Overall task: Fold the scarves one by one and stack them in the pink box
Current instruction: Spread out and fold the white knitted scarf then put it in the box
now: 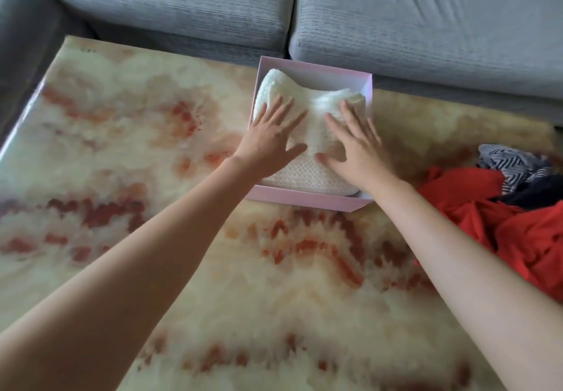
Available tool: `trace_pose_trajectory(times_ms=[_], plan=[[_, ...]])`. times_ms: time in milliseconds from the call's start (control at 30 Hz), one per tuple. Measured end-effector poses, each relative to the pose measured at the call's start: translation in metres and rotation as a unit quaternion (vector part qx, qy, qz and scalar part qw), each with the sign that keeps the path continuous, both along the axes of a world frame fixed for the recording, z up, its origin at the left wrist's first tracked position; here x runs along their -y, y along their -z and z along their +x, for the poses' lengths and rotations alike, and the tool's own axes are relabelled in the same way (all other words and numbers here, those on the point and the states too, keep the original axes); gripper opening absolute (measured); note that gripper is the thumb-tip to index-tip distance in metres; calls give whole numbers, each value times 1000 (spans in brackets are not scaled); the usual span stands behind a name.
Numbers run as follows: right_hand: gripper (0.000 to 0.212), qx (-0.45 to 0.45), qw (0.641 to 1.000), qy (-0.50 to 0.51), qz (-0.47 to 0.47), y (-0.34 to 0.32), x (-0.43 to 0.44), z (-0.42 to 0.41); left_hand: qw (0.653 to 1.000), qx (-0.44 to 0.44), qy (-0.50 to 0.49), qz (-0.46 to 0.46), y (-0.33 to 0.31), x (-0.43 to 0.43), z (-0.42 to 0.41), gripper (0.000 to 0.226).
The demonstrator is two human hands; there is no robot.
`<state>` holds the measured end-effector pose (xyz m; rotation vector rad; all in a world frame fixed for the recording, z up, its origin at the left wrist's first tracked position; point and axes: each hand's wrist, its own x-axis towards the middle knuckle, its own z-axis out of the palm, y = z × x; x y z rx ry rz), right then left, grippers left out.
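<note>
Pressing with left hand (271, 139) and right hand (356, 150), fingers spread wide, gripping nothing, on the folded white scarf (304, 98) inside the pink box (304, 200), far on the tabletop (152, 268). Best to push evenly outward, flattening the humped far edge, leaving room for more.

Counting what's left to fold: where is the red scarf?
Head view: the red scarf lies crumpled at the right of the table, right of the pink box, with a striped scarf just behind it.
</note>
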<state>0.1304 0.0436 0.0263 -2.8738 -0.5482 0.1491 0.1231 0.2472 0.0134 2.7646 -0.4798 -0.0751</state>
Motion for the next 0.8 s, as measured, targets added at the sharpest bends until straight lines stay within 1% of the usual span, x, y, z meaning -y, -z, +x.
trace_pose_trajectory(times_ms=[33, 67, 133, 200, 267, 333, 367, 467, 567, 600, 633, 667, 700, 733, 800], plan=[[87, -43, 997, -3, -67, 4, 4, 5, 998, -51, 8, 31, 5, -3, 0, 79], [94, -68, 991, 6, -114, 7, 7, 10, 994, -79, 11, 73, 9, -5, 0, 86], [103, -78, 983, 20, -168, 11, 7, 24, 987, -94, 4, 130, 14, -6, 6, 88], [108, -94, 977, 26, -189, 10, 6, 42, 985, -104, -22, 134, 16, -5, 20, 85], [112, -120, 974, 33, -189, 10, 5, 55, 982, -103, -36, 152, 18, -3, 31, 82], [112, -135, 974, 34, -180, 15, 5, 57, 977, -96, -39, 187, 22, -2, 35, 82], [111, -141, 974, 35, -172, 18, 6, 56, 976, -97, -38, 191, 24, -2, 36, 82], [108, -138, 980, 28, -137, 16, 8, 51, 986, -89, -31, 138, 13, -6, 32, 82], [107, -90, 992, -10, -92, -4, 16, 37, 993, 23, -7, 115, -2, -12, 19, 73], [106, -88, 993, -20, -70, -12, 18, 29, 994, 47, 4, 94, -5, -14, 13, 69], [105, -96, 994, -26, -53, -19, 22, 21, 996, 50, 19, 65, -5, -16, 6, 65], [105, -102, 993, -38, -49, -23, 26, 13, 998, 40, 35, 39, -4, -17, 0, 63], [106, -96, 991, -61, -64, -23, 29, 7, 998, 20, 45, 30, 0, -18, -6, 64], [109, -86, 988, -89, -92, -19, 32, 5, 998, -7, 47, 45, 3, -19, -10, 70], [117, -88, 978, -112, -151, -6, 34, 7, 989, -62, 41, 126, 9, -20, -11, 87]])
